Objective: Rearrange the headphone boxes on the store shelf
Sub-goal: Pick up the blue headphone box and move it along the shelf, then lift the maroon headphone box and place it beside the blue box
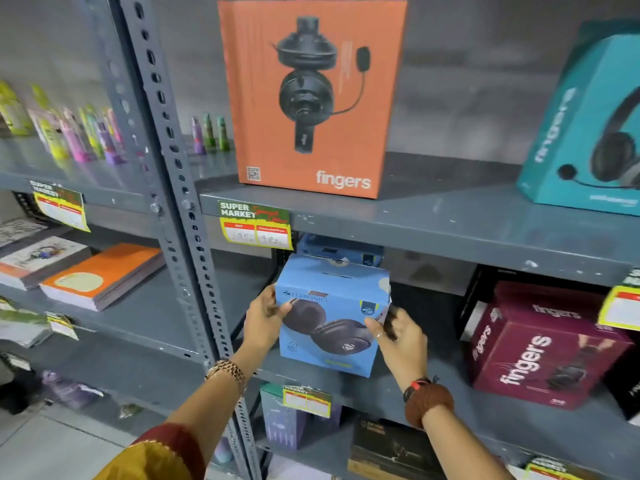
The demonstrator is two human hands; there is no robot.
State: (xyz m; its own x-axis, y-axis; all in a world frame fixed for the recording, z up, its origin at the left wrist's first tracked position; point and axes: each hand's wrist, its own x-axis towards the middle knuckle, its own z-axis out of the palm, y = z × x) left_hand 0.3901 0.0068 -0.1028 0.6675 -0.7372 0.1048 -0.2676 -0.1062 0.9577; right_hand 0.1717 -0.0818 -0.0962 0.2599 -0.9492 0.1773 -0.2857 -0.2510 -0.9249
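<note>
A light blue headphone box (330, 306) sits at the front of the middle shelf (433, 393), tilted slightly. My left hand (265, 318) grips its left side and my right hand (401, 336) grips its right side. Behind it stands a second blue box (341, 249), mostly hidden under the upper shelf edge. An orange "fingers" headphone box (311, 95) stands upright on the upper shelf (450, 216). A teal "fingers" box (588, 123) stands at the far right of that shelf. A maroon "fingers" box (543, 344) rests on the middle shelf to the right.
A perforated grey upright post (183, 202) divides the shelving. Notebooks (100, 275) lie on the left bay, small colourful bottles (79, 133) above them. Price tags (256, 225) hang on shelf edges. A dark box (391, 452) and a purple box (284, 420) sit on the lower shelf.
</note>
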